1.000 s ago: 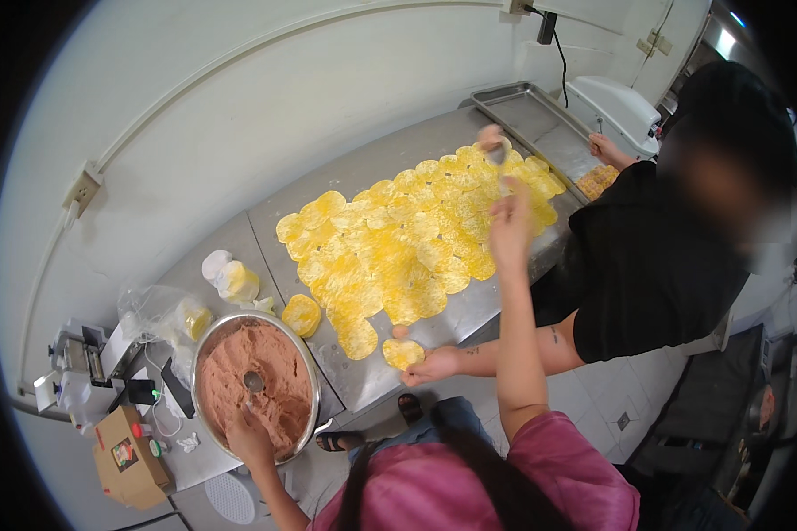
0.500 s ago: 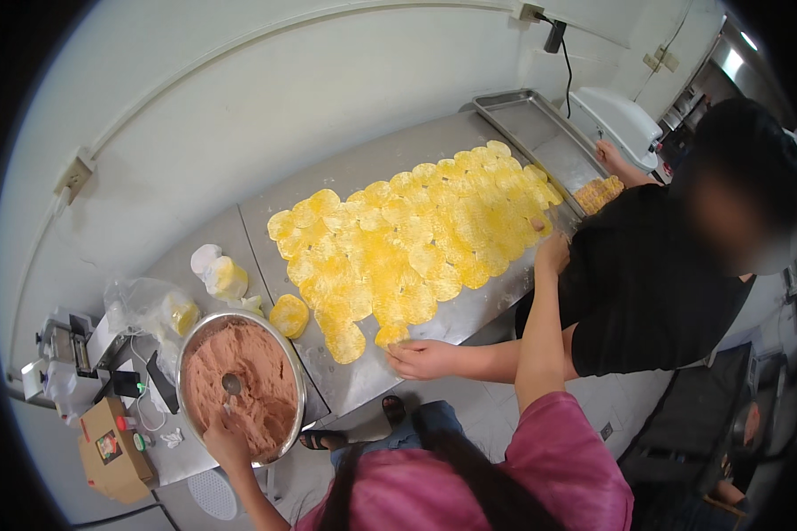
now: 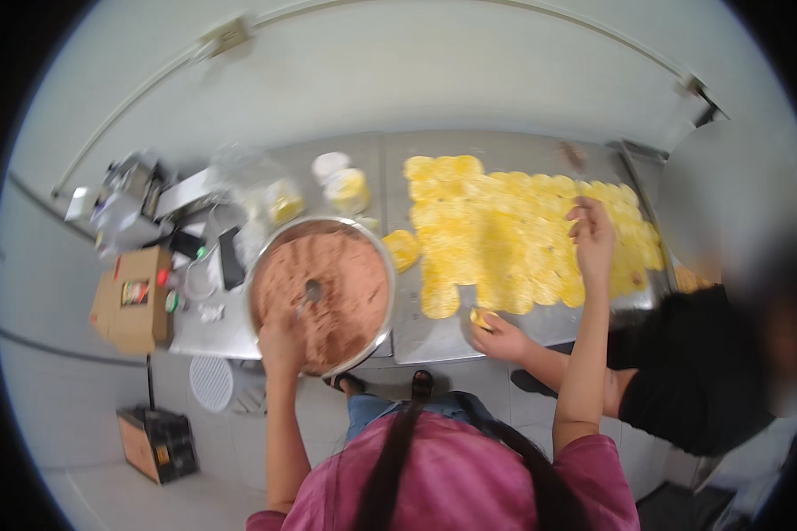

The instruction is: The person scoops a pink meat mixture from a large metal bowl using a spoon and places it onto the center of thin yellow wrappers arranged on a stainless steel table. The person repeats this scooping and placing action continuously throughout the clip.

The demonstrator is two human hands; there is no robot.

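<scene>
My left hand (image 3: 282, 336) is closed around a metal spoon (image 3: 313, 290) in a wide steel bowl (image 3: 383, 301) of pink paste. My right hand (image 3: 591, 226) hangs over overlapping round yellow sheets (image 3: 505, 221) spread on the steel table, its fingers slightly apart with nothing visible between them. A blurred pinkish-brown shape (image 3: 572, 157) is above that hand, too smeared to make out. A co-worker's hand (image 3: 496, 336) pinches a yellow round at the front edge of the spread.
The co-worker (image 3: 700, 372) in black stands close at right, beside a metal tray (image 3: 646, 159). Left of the bowl are plastic bags (image 3: 248, 177), stacked yellow rounds (image 3: 401, 250), a cardboard box (image 3: 128, 301) and an appliance (image 3: 119, 208). A wall rises behind the table (image 3: 345, 150).
The view has swung left and leveled, bringing the bowl toward the middle. My right hand has drawn back from the spread's far right. The co-worker's hand has shifted the round at the front edge.
</scene>
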